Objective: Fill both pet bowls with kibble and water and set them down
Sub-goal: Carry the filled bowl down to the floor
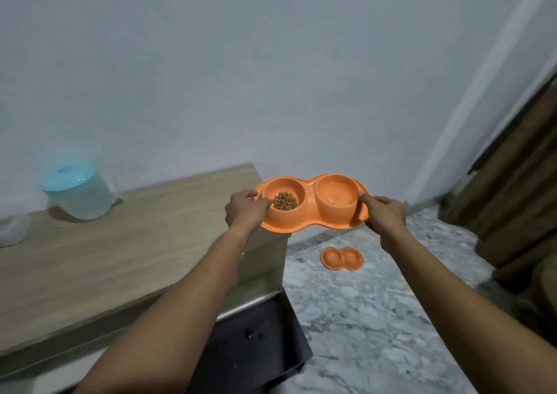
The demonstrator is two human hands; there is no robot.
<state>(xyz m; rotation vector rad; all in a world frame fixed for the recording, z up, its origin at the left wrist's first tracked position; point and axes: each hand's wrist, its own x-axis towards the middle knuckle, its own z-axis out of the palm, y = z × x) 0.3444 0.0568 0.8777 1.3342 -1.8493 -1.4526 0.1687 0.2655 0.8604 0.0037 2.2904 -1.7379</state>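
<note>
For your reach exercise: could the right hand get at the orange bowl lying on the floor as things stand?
Probably not: the right hand is occupied gripping the held double bowl, and the floor bowl lies well below it.

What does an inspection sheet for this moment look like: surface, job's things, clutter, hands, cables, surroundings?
Surface: wooden counter, marble-pattern floor.
Job's things: orange double bowl held in the air, kibble in its left cup, right cup looks wet; second double bowl on the floor.
Clutter: blue-lidded container on the counter.
Hands: left hand and right hand grip the bowl's ends.
Cables: nothing seen.
Surroundings: pale wall, brown curtain.
</note>
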